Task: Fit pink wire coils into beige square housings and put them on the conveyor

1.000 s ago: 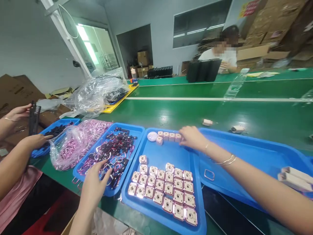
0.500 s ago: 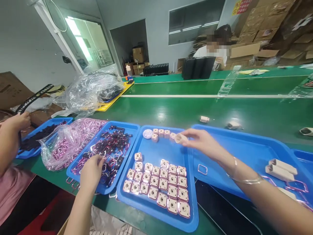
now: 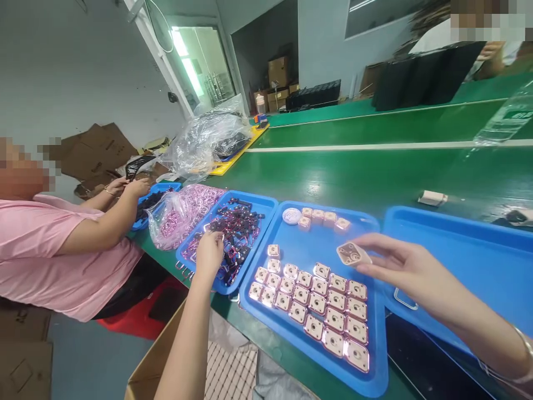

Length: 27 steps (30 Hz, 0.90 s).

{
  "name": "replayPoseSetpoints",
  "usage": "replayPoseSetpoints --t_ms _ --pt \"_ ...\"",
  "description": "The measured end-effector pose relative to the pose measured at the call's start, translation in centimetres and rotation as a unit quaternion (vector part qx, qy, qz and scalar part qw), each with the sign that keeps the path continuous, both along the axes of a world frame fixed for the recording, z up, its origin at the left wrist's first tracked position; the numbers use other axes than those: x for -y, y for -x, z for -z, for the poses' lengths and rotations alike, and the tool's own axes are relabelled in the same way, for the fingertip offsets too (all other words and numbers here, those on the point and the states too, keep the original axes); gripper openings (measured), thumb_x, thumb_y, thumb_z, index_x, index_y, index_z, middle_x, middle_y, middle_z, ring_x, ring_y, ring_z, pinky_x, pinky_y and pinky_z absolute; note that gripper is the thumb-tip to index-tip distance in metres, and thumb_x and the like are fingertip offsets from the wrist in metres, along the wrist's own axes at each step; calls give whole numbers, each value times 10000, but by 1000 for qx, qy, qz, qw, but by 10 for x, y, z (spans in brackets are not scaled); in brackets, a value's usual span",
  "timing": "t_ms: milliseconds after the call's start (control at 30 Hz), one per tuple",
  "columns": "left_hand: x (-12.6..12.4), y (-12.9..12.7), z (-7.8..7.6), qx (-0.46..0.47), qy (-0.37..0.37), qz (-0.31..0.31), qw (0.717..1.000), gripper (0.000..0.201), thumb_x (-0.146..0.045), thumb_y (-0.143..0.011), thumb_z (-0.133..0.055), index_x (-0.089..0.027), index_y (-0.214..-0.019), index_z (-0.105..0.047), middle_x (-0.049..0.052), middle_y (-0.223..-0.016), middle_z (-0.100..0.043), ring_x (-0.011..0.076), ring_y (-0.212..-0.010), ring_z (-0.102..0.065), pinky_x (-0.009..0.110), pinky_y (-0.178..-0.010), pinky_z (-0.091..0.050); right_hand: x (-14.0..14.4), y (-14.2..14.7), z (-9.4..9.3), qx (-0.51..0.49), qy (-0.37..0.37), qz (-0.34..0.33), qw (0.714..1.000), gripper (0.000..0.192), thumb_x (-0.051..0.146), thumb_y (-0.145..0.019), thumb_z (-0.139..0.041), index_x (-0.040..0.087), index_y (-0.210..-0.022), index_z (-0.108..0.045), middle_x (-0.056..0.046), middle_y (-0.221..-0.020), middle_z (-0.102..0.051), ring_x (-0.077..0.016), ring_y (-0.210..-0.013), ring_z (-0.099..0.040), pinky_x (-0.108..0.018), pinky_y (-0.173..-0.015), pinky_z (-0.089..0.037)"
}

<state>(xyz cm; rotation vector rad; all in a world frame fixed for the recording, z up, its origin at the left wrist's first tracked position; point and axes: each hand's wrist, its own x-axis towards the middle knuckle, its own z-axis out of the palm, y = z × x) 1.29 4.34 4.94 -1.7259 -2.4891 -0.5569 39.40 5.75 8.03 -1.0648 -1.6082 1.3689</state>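
"Green smooth-topped table (image 3: 333,172) across most of the view. What has changed there?"

"The view has swung left, so the person in a pink shirt (image 3: 54,250) now shows far more at that side, at work on something dark. Near the middle, the blue plastic tray (image 3: 300,250) carries the real change: the right hand (image 3: 402,266) has left the end of the far row of cream blocks (image 3: 318,215), and what it grips is now over bare tray."

"Grasping what?"

"A cream square block with holes in its face (image 3: 348,254), pinched at its right side, the face turned toward the camera. It lies between the far row and the pink-rimmed square blocks (image 3: 317,303) grouped nearer the person, apart from both. That suggests one piece singled out for handling."

"And the left hand (image 3: 208,255)?"

"Its fingers, spread a second ago, are now bunched at the heap of small dark and pinkish parts (image 3: 245,228) in the left-hand blue plastic tray (image 3: 262,200). Both hands seem engaged at once."

"What can't be made out?"

"Largest first: the person in a white shirt (image 3: 437,40) across the table is cut off at the top. The shiny black flat object (image 3: 420,350) is partly covered by the right arm and the tray. The block's far end is lost behind the right fingers. Smallest, the left fingertips: whether they pinch a part or merely touch, nobody could tell."
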Motion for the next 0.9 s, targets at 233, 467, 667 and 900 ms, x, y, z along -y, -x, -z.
replayPoseSetpoints --t_ms 233,467,667,900 --pt "-16 -11 -4 -35 67 -3 997 260 -354 -891 -580 -140 -1034 -618 78 -1096 -624 222 -1052 -583 464 -945 -455 3 3 3 -23 12 1 1000 253 330 -704 -780 230 -928 -719 -78 -1048 -710 -311 -1019 -660 -450 -934 -527" --pt "-31 -15 -8 34 15 -44 998 165 -255 -859 -615 -107 -925 -646 73 -887 -666 210 -881 -644 420 -846 -510 4 7 5 -82 9 -2 997 229 192 -676 -778 215 -894 -712 -56 -997 -676 -253 -997 -652 -392 -918 -539" --pt "16 -86 -55 149 -189 84 967 259 -280 -929 -466 -208 -1117 -628 57 -1149 -632 169 -1004 -630 292 -878 -514 8 10 13 -96 -57 14 994 268 123 -693 -744 251 -927 -720 -48 -1021 -648 -228 -1021 -627 -335 -879 -553" --pt "64 -180 -63 435 -153 334 822 252 -123 -825 -645 -253 -1037 -683 29 -1011 -677 149 -931 -635 271 -823 -537 15 10 15 -83 -93 19 992 303 114 -734 -721 304 -970 -718 -18 -1020 -654 -187 -1009 -621 -261 -861 -549"
